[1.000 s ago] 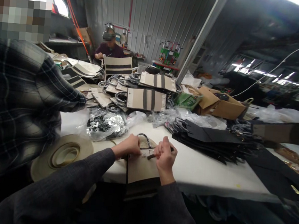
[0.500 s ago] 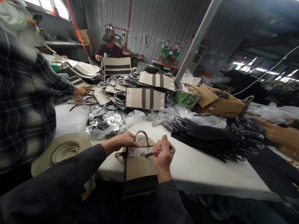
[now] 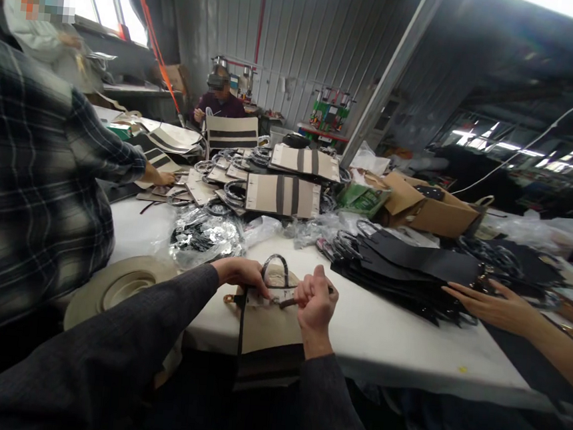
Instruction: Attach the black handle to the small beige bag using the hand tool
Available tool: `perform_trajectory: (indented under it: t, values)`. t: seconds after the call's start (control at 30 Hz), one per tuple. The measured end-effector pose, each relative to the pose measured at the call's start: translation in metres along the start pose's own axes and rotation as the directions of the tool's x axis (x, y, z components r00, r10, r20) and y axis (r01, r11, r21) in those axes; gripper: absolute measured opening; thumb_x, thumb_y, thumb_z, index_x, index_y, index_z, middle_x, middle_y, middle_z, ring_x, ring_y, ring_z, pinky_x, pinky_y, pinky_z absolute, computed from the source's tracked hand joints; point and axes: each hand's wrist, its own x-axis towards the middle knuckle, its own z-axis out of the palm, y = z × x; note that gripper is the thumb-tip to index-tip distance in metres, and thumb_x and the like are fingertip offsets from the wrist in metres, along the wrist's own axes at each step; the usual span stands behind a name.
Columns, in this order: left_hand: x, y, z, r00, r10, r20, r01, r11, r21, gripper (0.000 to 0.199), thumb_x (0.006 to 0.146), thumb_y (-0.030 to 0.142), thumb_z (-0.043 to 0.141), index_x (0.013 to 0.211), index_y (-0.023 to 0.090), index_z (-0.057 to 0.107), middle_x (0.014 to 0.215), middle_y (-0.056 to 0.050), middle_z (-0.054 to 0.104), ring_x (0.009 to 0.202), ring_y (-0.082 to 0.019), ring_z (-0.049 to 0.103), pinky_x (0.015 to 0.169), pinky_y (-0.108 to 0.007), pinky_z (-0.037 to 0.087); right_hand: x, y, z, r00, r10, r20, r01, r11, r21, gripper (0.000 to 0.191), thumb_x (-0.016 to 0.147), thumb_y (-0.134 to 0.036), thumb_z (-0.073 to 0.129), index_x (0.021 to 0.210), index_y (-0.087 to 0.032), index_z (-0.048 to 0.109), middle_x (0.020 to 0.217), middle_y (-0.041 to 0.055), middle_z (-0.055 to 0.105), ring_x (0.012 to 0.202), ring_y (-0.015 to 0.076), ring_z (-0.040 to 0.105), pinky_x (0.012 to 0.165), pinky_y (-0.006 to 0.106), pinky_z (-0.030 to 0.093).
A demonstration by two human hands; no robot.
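Note:
A beige bag (image 3: 269,330) with a dark band near its lower end lies over the table's front edge, its looped handle (image 3: 276,259) standing up at the far side. My left hand (image 3: 247,277) is closed on the bag's top edge, fingertips bent down to it. Fisted with the thumb up, my right hand (image 3: 316,301) grips a slim dark piece (image 3: 287,303) that points left toward the left fingertips; whether it is a tool or a strap I cannot tell. A dark tab with a gold-coloured metal end (image 3: 232,298) sticks out at the bag's left.
Beige striped bags (image 3: 283,196) are heaped across the table, with plastic-wrapped handles (image 3: 207,231) before them. Black bag pieces (image 3: 402,265) lie stacked at right, beside a co-worker's hand (image 3: 499,307). A roll of pale strip (image 3: 119,287) and a plaid-shirted person (image 3: 32,199) are at left.
My left fingers have shifted right along the bag's top edge, nearer the slim dark piece. At right, the co-worker's hand has come down to the black stack. The whole view has shifted slightly.

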Motion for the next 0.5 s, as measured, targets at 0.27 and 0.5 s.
perform_trajectory:
  t: [0.27, 0.5]
  values:
    - [0.000, -0.010, 0.015, 0.992, 0.127, 0.023, -0.125, 0.990, -0.059, 0.053, 0.042, 0.019, 0.103, 0.091, 0.016, 0.084, 0.096, -0.007, 0.084, 0.081, -0.021, 0.075, 0.072, -0.026, 0.062, 0.003, -0.002, -0.002, 1.000, 0.013, 0.015, -0.013, 0.999, 0.034, 0.072, 0.097, -0.061, 0.082, 0.058, -0.024, 0.033, 0.049, -0.0119, 0.024, 0.038, 0.0043, 0.018, 0.037, 0.024, 0.014]
    - [0.001, -0.015, 0.015, 0.983, 0.162, -0.081, -0.166, 0.985, -0.041, 0.051, 0.040, 0.018, 0.100, 0.088, 0.014, 0.081, 0.093, -0.009, 0.083, 0.081, -0.024, 0.075, 0.068, -0.027, 0.060, 0.005, -0.001, -0.001, 0.999, 0.022, 0.041, -0.022, 1.000, 0.007, 0.070, 0.098, -0.059, 0.081, 0.058, -0.023, 0.035, 0.049, -0.0118, 0.025, 0.038, 0.0045, 0.019, 0.037, 0.024, 0.014]
